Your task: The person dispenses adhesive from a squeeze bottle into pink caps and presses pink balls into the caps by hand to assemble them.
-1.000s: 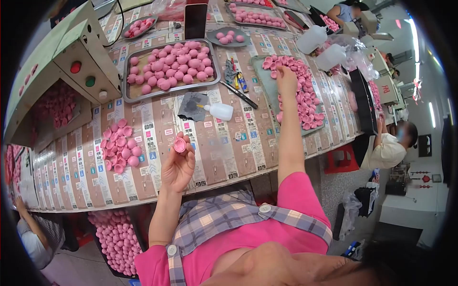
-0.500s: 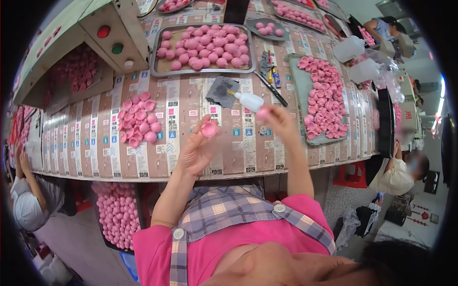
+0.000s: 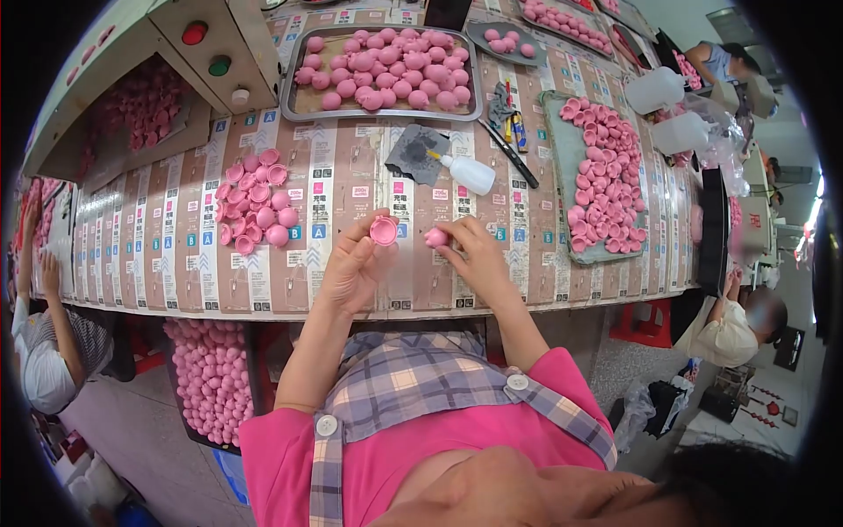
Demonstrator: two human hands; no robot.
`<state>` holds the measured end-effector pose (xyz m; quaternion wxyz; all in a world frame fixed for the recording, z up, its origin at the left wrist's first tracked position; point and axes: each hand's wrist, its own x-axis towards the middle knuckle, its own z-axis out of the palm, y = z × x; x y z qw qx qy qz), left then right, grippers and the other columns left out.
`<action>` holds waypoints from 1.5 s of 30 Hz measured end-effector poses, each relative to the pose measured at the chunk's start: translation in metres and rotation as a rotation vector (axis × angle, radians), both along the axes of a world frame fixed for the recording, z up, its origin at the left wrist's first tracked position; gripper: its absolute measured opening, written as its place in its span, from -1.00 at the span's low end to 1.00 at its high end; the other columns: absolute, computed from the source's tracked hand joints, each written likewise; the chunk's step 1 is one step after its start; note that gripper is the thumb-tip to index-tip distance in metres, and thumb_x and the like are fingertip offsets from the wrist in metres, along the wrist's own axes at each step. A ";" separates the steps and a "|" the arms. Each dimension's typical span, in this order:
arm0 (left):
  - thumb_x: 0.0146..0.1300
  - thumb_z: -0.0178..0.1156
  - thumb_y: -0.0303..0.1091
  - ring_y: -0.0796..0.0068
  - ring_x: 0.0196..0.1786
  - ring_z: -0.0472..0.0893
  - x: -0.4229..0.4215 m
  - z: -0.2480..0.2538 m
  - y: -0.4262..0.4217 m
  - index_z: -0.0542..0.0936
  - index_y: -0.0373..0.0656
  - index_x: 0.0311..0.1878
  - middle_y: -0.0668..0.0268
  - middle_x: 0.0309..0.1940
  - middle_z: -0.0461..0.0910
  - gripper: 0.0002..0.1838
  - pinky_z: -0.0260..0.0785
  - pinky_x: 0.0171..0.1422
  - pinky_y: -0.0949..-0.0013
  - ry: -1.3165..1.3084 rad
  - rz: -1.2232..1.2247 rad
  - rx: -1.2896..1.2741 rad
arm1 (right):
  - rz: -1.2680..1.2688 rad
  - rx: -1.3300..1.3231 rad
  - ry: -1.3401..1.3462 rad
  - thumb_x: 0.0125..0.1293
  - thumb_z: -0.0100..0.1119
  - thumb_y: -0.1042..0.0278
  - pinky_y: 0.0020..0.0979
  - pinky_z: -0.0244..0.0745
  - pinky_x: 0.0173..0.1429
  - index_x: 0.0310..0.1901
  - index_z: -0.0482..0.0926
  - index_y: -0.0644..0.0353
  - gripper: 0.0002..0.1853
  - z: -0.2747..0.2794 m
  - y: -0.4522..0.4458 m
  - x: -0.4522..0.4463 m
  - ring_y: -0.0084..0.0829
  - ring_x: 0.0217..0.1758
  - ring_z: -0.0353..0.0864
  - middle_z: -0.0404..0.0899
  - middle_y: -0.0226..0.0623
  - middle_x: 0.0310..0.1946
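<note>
The left hand (image 3: 353,270) holds a pink, round half-shell (image 3: 384,232), hollow face showing.

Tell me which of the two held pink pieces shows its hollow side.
The pink cup in the left hand: its open hollow is visible. The pink piece in the right hand shows only its rounded outside.

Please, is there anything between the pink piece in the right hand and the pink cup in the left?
Nothing visible stands between the pink piece in the right hand and the pink cup in the left hand; only printed tabletop shows in the gap. The squeeze bottle lies beyond, off that line.
</note>
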<state>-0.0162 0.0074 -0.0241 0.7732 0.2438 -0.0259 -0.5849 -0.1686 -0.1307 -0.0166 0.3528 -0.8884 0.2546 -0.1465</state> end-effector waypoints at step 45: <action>-0.34 0.41 -0.10 0.29 0.02 0.36 -0.007 0.025 -0.008 0.50 -0.15 -0.28 0.19 -0.03 0.34 -0.48 0.28 0.02 0.35 -1.555 0.127 0.129 | 0.254 1.318 -0.295 0.09 0.16 0.33 -0.54 0.32 -0.06 -0.06 0.41 0.36 -0.60 0.025 0.023 0.020 -0.56 -0.15 0.42 0.40 -0.35 -0.18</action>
